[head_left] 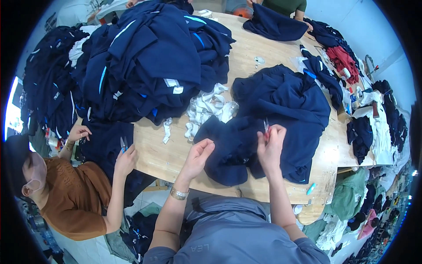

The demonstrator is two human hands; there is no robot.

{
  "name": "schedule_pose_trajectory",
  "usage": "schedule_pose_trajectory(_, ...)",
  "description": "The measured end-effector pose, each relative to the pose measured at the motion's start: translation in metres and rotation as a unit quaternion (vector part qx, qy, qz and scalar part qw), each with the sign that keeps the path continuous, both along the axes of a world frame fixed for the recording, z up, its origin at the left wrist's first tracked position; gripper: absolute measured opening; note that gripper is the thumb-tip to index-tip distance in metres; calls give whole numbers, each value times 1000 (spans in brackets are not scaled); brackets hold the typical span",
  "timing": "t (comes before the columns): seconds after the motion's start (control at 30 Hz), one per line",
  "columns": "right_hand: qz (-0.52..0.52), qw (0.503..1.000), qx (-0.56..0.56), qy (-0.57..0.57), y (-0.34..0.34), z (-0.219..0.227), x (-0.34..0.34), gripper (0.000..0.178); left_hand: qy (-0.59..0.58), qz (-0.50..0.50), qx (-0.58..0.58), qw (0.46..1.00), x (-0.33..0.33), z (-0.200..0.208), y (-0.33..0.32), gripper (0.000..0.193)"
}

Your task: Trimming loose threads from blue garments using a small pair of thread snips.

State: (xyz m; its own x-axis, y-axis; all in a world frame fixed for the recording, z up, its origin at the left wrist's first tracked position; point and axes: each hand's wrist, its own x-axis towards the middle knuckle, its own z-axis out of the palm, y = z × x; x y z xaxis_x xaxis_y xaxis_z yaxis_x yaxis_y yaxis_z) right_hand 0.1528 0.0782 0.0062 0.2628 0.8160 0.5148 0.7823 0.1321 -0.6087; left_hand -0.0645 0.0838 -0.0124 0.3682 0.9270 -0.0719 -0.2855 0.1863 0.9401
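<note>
My right hand (271, 145) is closed round a small pair of red-handled thread snips (266, 125), blades pointing away from me. My left hand (198, 157), with a metal band at its wrist, is raised with thumb and fingertips pinched together. Whatever may be between those fingertips is too small to make out. A dark navy garment (226, 154) lies crumpled on the wooden table, between and just beyond my hands. Behind it and to the right spreads a larger heap of navy garments (285, 97).
A tall navy garment pile (149, 53) fills the far left, beside tangled white strips (213, 108). A co-worker in brown (79, 193) holds blue-handled snips (124, 144) at left. Another person (285, 6) handles navy cloth across the table (237, 48). A turquoise object (311, 189) lies near the front edge.
</note>
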Motion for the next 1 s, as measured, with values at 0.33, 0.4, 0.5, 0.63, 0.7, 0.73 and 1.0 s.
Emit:
schedule_pose_trajectory(0.33, 277, 920, -127, 247, -22, 40, -54, 13, 73, 40, 70, 994, 2, 22, 4, 11)
schedule_pose_trajectory(0.4, 284, 933, -81, 208, -21, 40, -56, 13, 91, 54, 85, 991, 3, 27, 5, 11)
schedule_pose_trajectory(0.5, 305, 943, -35, 132, -20, 40, -52, 14, 146, 71, 120, 979, 7, 42, 5, 13)
schedule_pose_trajectory(0.63, 308, 929, -106, 177, -27, 47, -50, 21, 199, 76, 156, 965, 7, 49, 7, 14)
schedule_pose_trajectory(0.7, 340, 763, -119, 537, -30, 45, -45, 26, 173, 79, 155, 969, 7, 49, 9, 14)
schedule_pose_trajectory(0.73, 346, 732, -102, 577, -29, 46, -41, 27, 148, 80, 154, 974, 7, 48, 10, 15)
schedule_pose_trajectory(1.0, 331, 898, -102, 270, -22, 46, -42, 20, 114, 33, 119, 986, 4, 41, 13, 16)
